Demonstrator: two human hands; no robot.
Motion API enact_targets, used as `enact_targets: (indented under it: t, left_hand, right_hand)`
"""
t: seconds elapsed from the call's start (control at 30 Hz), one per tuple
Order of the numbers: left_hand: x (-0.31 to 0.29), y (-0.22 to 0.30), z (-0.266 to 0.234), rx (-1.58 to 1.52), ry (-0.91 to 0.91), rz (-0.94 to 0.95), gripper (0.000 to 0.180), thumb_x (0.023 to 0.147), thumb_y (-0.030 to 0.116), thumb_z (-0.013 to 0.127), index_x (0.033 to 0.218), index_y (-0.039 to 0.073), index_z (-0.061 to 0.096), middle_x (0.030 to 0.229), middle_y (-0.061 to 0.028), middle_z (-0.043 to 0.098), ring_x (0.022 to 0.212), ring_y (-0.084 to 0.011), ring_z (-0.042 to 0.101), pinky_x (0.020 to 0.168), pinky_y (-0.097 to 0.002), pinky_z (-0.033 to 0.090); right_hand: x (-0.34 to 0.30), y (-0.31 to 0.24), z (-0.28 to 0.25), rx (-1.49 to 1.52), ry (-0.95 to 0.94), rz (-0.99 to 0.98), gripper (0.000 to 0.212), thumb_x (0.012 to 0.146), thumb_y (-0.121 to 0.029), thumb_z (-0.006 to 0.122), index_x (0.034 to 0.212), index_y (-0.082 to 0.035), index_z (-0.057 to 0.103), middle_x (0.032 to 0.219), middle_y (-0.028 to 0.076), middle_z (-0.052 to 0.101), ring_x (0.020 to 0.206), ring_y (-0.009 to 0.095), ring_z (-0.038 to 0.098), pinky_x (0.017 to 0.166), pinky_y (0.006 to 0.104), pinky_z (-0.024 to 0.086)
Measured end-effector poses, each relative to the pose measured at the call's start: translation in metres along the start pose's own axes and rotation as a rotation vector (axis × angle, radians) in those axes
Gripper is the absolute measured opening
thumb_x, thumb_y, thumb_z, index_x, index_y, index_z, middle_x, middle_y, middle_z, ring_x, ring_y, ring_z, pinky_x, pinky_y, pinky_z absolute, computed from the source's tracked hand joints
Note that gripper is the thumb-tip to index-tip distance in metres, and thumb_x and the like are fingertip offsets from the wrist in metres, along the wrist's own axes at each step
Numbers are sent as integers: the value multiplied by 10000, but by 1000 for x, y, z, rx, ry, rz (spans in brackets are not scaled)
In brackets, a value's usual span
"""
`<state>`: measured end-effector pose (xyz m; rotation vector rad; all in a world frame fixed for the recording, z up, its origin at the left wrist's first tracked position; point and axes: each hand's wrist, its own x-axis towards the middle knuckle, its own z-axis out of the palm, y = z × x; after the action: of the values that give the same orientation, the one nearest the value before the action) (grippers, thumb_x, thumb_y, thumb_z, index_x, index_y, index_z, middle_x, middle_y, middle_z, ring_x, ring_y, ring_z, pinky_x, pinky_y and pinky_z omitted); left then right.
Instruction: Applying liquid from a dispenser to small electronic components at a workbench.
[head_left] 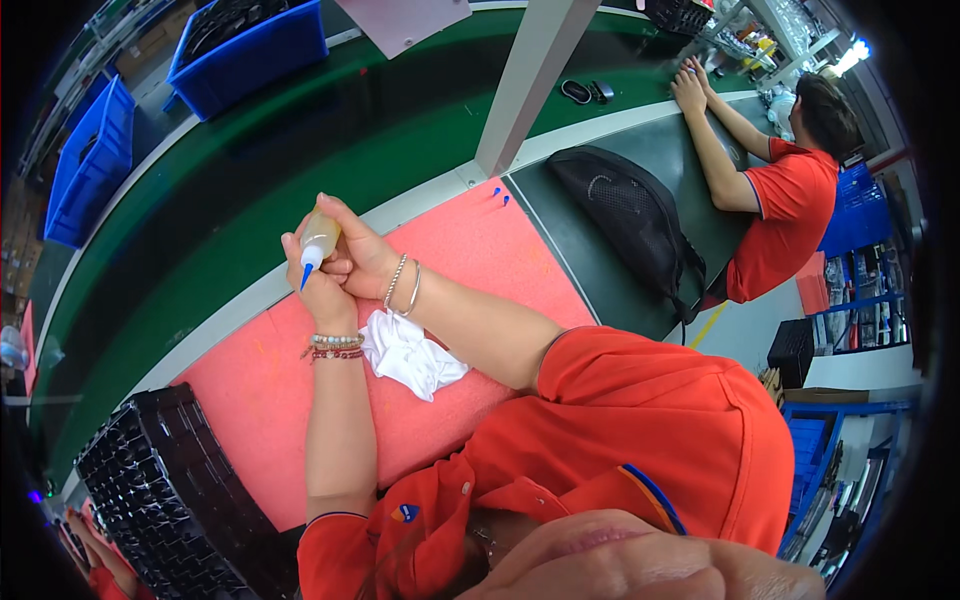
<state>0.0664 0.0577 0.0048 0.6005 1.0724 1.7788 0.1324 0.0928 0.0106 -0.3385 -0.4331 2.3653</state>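
Note:
Both my hands are together over the far edge of a pink foam mat point(245, 430). Between them is a small squeeze bottle point(320, 236) of yellowish liquid, with a white collar and a blue pointed nozzle tilted down toward me. My right hand point(362, 250), with silver bangles at its wrist, has its fingers closed round the bottle's far side. My left hand point(318, 300), above beaded bracelets, closes against its near left side; some of its fingers are hidden. A crumpled white cloth point(412, 358) lies on the mat just below my wrists.
Black crate-like stack point(185, 490) at left. A green conveyor point(400, 110) runs beyond the mat, with a grey post point(525, 95) at its edge and blue bins point(250, 50) behind. Two small blue tips point(501, 196) lie at the mat's far corner. Right: black bag point(625, 215), co-worker point(790, 200).

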Motion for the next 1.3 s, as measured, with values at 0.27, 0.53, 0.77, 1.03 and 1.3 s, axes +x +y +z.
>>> enact_targets:
  t: [0.27,0.53,0.77,1.03,1.3]
  left_hand:
    - [1,0,4,-43,35,25,423,934,417,369,842,52,562,568,46,428,433,-21,312,370,-177,216]
    - [2,-3,5,17,38,36,532,955,394,277,1060,-26,588,639,12,504,457,-26,349,393,-149,270]
    - [4,-5,-5,11,22,25,506,959,369,284,1045,-21,596,702,-13,546,497,-42,393,418,-155,308]
    - [5,-4,-2,5,59,29,504,953,376,302,1043,-24,595,781,-42,582,545,-52,428,441,-160,335]
    - [4,-4,-1,-14,79,10,504,951,379,306,1041,-25,593,772,-46,588,521,-52,415,431,-157,320]
  right_hand:
    - [2,-1,-1,-28,-11,-13,428,825,-519,531,754,-99,562,571,-11,511,355,37,292,342,171,219]
    - [5,-2,-4,-49,-12,-36,421,826,-506,537,758,-91,563,588,3,521,353,38,289,336,163,228]
    - [1,-1,1,-24,15,-31,413,824,-490,551,763,-82,564,600,6,528,360,36,285,336,160,228]
    - [6,-1,0,-32,26,-29,420,821,-492,554,761,-76,562,598,8,526,360,41,288,335,161,226]
    - [5,0,-1,-11,16,-4,418,810,-499,564,754,-85,559,598,9,528,354,42,291,334,164,228]
